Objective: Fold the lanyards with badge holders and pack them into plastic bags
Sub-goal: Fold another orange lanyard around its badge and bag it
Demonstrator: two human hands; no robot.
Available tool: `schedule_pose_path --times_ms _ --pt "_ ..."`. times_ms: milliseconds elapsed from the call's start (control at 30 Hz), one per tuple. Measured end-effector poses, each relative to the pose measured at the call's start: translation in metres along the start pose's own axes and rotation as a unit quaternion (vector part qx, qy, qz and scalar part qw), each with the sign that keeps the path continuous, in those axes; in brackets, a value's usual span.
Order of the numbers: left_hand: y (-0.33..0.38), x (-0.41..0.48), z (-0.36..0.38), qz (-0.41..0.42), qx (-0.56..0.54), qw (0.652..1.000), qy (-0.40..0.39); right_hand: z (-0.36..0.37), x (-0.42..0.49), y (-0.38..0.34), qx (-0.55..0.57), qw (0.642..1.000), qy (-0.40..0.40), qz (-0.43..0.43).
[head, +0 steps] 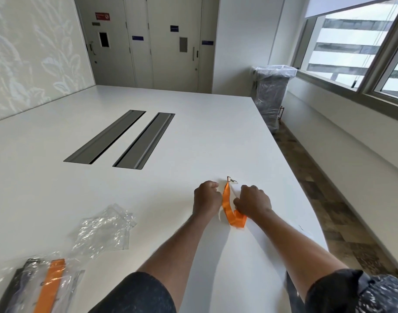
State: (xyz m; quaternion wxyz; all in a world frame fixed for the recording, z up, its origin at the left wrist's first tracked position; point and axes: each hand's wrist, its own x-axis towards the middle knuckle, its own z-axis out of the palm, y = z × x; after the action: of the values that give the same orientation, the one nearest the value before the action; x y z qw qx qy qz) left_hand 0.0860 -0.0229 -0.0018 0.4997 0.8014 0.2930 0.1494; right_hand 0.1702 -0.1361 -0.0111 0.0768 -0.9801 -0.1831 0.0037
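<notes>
Head view of a white counter [193, 136], seen over both of your forearms. Your left hand [207, 199] is curled into a loose fist, knuckles up, resting on the counter just left of an orange lanyard [227, 199]; its fingers appear to pinch the strap's left edge, though the contact itself is hidden under the knuckles. Your right hand [253, 203] is likewise closed, pressing down on the lanyard's right side where the strap doubles back into a folded loop [238, 220] beside your wrist. The strap runs away from you between the two hands and ends at a small metal clip [231, 180], which lies on the counter just beyond your knuckles. Whether a badge holder is attached cannot be told.

Left of your forearms lies a crumpled clear plastic bag [104, 229], apart from the lanyard. At the near left corner, a second clear bag [64, 279] holds an orange strap [50, 285] and rests on a dark flat object [10, 292] that the frame cuts off.

Two grey recessed channels [119, 138] run across the middle of the counter. Beyond the counter's right edge stands a bin lined with clear plastic [272, 96], below a window [351, 46].
</notes>
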Motion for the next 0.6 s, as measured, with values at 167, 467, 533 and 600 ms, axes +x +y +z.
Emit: schedule_pose_path --times_ms 167,467,533,600 --pt "0.000 -0.012 -0.017 -0.001 -0.007 1.000 0.007 -0.009 -0.009 -0.011 0.075 0.996 0.033 0.021" --pt "-0.005 -0.040 -0.070 -0.019 -0.046 0.999 0.018 -0.040 -0.041 -0.055 0.566 0.805 -0.024 0.176" --pt "-0.009 -0.047 -0.083 -0.043 -0.077 0.996 0.023 -0.046 -0.057 -0.069 0.636 0.750 -0.053 0.172" --pt "-0.009 -0.056 -0.099 -0.051 -0.110 0.992 0.027 -0.049 -0.074 -0.084 0.671 0.719 -0.080 0.163"
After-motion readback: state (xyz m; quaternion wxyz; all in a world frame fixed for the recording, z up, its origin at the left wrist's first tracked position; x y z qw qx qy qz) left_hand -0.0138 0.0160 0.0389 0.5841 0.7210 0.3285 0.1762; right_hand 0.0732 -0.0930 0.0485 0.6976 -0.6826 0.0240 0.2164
